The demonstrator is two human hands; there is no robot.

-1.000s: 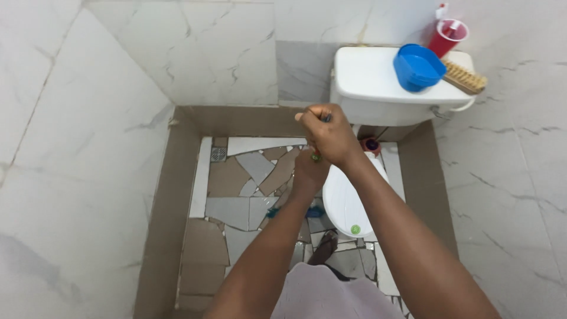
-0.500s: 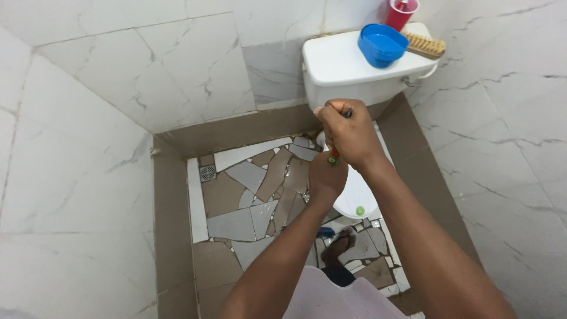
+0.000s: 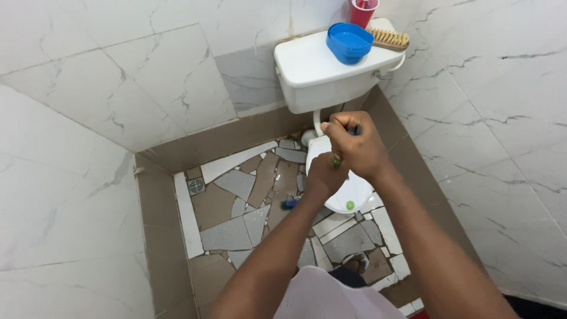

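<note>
My right hand [image 3: 354, 147] is fisted around the top of a thin dark handle whose end pokes out above the knuckles. My left hand [image 3: 323, 177] grips the same handle just below, where a small green and red patch shows between the hands. The handle runs down behind my arms; a blue piece [image 3: 289, 204] shows low by the floor, left of the bowl. Both hands hover over the white toilet [image 3: 348, 192], whose lid is closed.
The white cistern [image 3: 313, 68] carries a blue bowl [image 3: 348, 41], a wooden scrub brush [image 3: 388, 39] and a red cup [image 3: 363, 12]. The floor is broken tile mosaic with a small drain grate [image 3: 195, 186] at far left. Marble-look walls close in on both sides.
The view has swung left and tilted, so the toilet and cistern shifted toward the upper middle. Both hands stayed clamped on the handle, one above the other.
</note>
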